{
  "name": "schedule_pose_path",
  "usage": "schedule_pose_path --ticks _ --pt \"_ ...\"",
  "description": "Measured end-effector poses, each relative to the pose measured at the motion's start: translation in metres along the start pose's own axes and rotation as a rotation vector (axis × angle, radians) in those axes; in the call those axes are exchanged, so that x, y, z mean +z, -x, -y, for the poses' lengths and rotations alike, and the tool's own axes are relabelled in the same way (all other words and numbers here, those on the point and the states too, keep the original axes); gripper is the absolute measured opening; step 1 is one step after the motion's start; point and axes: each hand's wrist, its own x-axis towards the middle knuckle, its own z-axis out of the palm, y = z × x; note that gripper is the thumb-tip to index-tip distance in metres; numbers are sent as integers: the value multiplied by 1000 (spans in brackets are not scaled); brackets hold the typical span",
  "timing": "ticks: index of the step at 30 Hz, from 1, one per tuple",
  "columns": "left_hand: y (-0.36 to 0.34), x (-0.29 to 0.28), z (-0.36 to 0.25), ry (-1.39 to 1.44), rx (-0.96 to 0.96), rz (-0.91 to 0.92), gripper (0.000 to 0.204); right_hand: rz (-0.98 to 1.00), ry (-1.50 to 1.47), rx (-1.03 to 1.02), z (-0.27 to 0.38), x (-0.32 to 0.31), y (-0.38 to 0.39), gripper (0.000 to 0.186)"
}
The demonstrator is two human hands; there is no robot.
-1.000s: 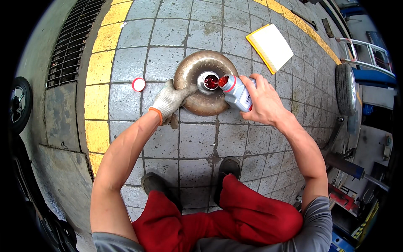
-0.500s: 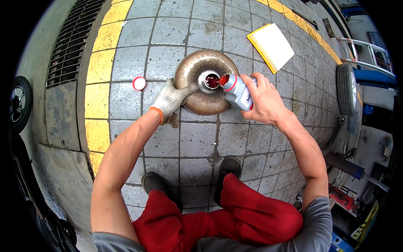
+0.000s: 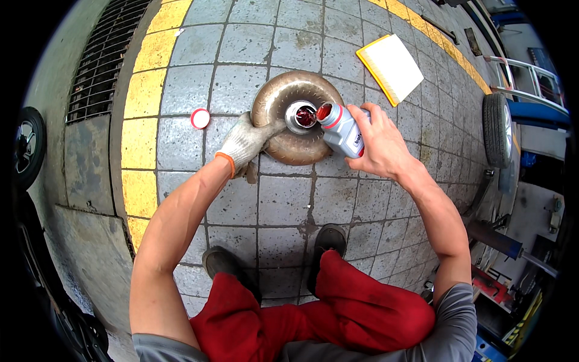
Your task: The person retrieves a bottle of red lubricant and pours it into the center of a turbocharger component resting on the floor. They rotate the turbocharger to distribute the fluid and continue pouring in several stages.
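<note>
A round, tarnished metal torque converter (image 3: 296, 150) lies on the tiled floor, its hub upward. Dark red fluid (image 3: 305, 116) shows inside the hub's opening. My left hand (image 3: 242, 143), in a whitish knit glove with an orange cuff, grips the converter's left rim, its thumb reaching over the top. Bare, my right hand (image 3: 384, 143) is wrapped round a grey plastic fluid bottle (image 3: 344, 137) with a red neck ring. The bottle tilts left, its mouth close beside the hub, with red fluid visible inside. Whether a stream is flowing I cannot tell.
A red-and-white screw cap (image 3: 199, 119) rests on the tiles to the left. Toward the far right lies a yellow-framed air filter (image 3: 392, 69). A wheel (image 3: 497, 130) stands at the right, and a floor grate (image 3: 105, 60) runs along the far left.
The red fluid has drawn back from the lip of the bottle's mouth, and more of the pale rim shows. My left hand and the torque converter have stayed in place.
</note>
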Motion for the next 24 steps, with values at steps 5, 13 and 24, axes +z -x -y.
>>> schedule_pose_path --ticks 5,13,24 --pt "-1 1 3 32 33 3 102 -15 -13 -7 1 0 -1 104" --pt "3 1 -4 26 -14 3 99 -44 -36 -13 -1 2 0 106" --pt "-1 2 2 44 32 -5 97 -61 -46 -25 -2 3 0 108"
